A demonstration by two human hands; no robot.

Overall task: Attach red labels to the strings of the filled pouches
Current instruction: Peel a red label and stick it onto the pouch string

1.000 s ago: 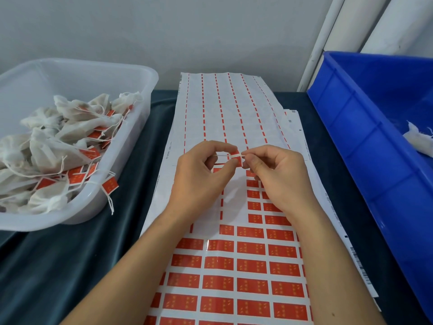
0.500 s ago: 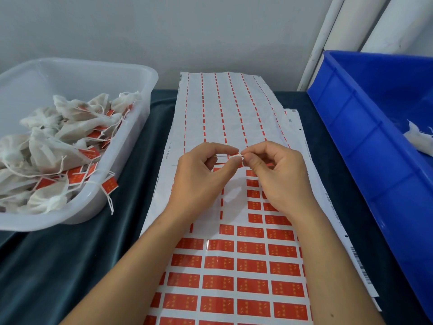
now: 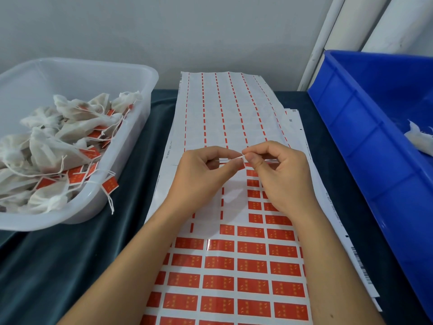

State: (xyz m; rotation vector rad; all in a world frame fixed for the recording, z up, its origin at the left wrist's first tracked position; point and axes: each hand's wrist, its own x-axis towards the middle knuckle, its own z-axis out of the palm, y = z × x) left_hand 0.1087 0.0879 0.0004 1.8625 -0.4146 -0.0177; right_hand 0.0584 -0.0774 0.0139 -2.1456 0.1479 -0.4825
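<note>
While lying nearest across the dark cloth (image 3: 70,266), a label sheet (image 3: 234,273) is showing full rows of red labels (image 3: 218,263) with small yellow marks too fine to read. Running along its right margin, a barcode (image 3: 362,263) and tiny sideways print, unreadable apart from a few digits. Farther up, meeting over the stripped part of the sheet: left hand (image 3: 201,179) and right hand (image 3: 281,177), each pinching thumb to forefinger on one small label (image 3: 242,158), which is showing edge-on as a pale sliver between the fingertips; cannot tell whether a string is caught in it. Leaving a strip of bare cloth on either side of the sheet, between it and the two bins. Sitting left, a clear tub (image 3: 131,141) heaped with filled pouches (image 3: 54,151), red tags on their strings, one tagged string (image 3: 110,184) hanging over the rim. Standing right, a blue crate (image 3: 351,127) with one white pouch (image 3: 419,139) inside. Reaching farthest, the peeled end of the sheet, touching the grey wall (image 3: 187,31).
</note>
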